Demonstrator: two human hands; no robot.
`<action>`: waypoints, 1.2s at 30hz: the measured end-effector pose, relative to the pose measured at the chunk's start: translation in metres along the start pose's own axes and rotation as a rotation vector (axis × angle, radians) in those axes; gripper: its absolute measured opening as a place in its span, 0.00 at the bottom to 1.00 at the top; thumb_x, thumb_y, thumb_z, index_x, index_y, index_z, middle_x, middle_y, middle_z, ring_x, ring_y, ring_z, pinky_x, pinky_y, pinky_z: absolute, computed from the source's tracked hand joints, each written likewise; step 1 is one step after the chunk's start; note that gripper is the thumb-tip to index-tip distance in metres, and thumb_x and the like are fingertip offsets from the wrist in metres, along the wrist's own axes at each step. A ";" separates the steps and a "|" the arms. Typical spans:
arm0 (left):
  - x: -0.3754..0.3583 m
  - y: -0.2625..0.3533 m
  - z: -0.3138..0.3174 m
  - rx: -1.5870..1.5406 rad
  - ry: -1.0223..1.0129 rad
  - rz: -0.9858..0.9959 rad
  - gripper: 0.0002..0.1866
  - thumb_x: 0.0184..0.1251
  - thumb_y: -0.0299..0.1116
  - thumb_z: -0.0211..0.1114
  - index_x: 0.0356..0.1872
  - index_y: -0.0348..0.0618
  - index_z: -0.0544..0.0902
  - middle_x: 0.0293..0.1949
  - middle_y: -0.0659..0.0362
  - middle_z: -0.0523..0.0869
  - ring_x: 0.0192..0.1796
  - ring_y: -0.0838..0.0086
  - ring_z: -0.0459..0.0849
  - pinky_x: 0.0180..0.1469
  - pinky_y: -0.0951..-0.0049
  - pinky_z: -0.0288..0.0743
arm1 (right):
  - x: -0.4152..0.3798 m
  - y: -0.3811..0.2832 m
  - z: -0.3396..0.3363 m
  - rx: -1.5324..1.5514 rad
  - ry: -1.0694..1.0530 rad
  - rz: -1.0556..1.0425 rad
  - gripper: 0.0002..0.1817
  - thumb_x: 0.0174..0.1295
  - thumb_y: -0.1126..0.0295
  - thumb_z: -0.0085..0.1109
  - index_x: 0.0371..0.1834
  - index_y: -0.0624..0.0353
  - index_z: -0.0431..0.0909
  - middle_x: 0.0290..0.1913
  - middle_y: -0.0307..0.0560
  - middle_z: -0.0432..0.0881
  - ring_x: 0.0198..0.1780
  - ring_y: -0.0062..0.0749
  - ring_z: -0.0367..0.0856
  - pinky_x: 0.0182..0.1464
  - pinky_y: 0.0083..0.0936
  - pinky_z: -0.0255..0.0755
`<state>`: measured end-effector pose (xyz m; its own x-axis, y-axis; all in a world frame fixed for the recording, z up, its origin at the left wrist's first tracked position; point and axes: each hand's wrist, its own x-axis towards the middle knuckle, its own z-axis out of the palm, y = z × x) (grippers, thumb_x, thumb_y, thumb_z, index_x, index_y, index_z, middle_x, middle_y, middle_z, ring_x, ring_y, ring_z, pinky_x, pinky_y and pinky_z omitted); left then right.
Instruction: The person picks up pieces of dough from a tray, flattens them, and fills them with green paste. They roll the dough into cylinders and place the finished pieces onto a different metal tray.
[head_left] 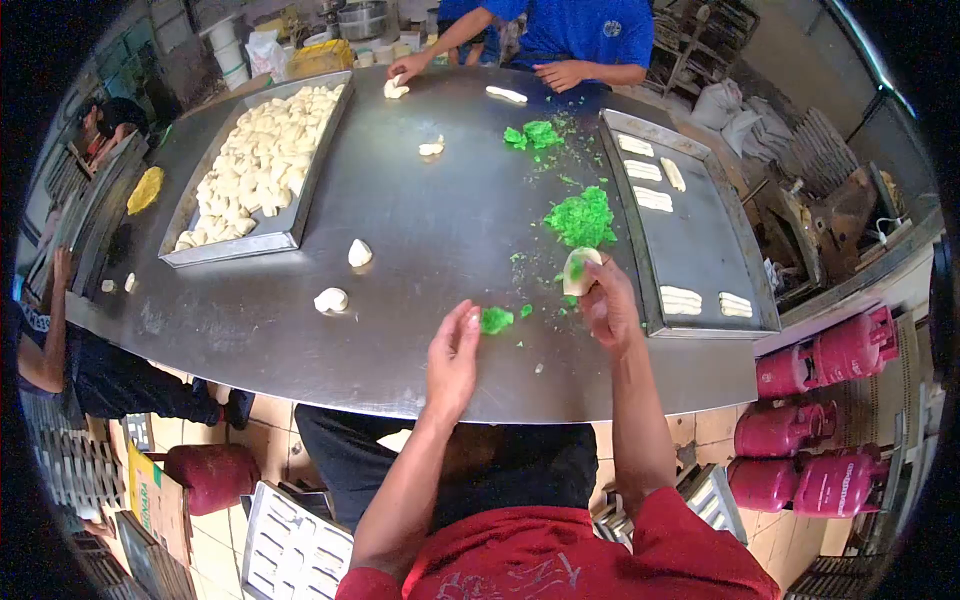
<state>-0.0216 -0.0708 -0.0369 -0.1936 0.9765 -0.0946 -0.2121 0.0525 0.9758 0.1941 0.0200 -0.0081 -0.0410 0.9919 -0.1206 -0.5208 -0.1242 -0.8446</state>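
My right hand [608,302] pinches a flattened piece of pale dough [580,272] with a little green on it, just below a heap of green filling [582,217]. On the metal table, my left hand [455,358] is beside a small green clump [496,320], its fingers close together; whether it holds anything is hidden. Left of my hands lie two dough pieces, a rounded one [331,300] and a pointed one [360,253]. A tray at the right [700,235] bears several shaped dough strips.
A large tray of dough pieces [255,160] stands at the left of the metal table [430,230]. Across it, a person in a blue shirt [590,35] handles dough. Another person is at the left edge. Pink gas cylinders [840,485] stand at the lower right.
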 end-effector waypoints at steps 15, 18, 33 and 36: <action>-0.003 -0.001 -0.044 0.018 0.250 -0.035 0.20 0.76 0.36 0.55 0.62 0.35 0.72 0.48 0.55 0.83 0.48 0.76 0.80 0.49 0.74 0.74 | 0.029 0.044 0.011 -1.388 -0.752 -0.550 0.19 0.51 0.75 0.67 0.47 0.60 0.75 0.46 0.53 0.79 0.48 0.52 0.78 0.50 0.38 0.73; -0.002 -0.007 -0.047 -0.001 0.245 -0.029 0.20 0.75 0.36 0.55 0.62 0.35 0.72 0.48 0.55 0.83 0.47 0.77 0.79 0.49 0.75 0.74 | 0.036 0.049 0.015 -1.452 -0.890 -0.530 0.20 0.51 0.75 0.67 0.48 0.60 0.74 0.45 0.53 0.78 0.49 0.50 0.77 0.50 0.40 0.73; -0.001 -0.008 -0.056 -0.022 0.272 -0.041 0.19 0.75 0.34 0.56 0.61 0.35 0.73 0.46 0.56 0.83 0.44 0.79 0.79 0.47 0.76 0.74 | 0.030 -0.019 0.012 -0.687 -0.210 -0.016 0.12 0.57 0.74 0.61 0.44 0.64 0.75 0.40 0.39 0.78 0.42 0.22 0.77 0.45 0.22 0.71; -0.001 -0.004 -0.047 -0.014 0.234 -0.033 0.21 0.74 0.36 0.58 0.62 0.37 0.72 0.47 0.55 0.83 0.44 0.77 0.79 0.50 0.75 0.74 | 0.023 -0.033 0.004 -0.504 -0.076 -0.130 0.09 0.62 0.74 0.59 0.44 0.62 0.74 0.40 0.39 0.79 0.41 0.19 0.77 0.44 0.20 0.71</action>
<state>-0.0657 -0.0823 -0.0501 -0.4026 0.8993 -0.1708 -0.2346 0.0790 0.9689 0.2069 0.0472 0.0188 -0.0751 0.9969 0.0244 -0.0514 0.0205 -0.9985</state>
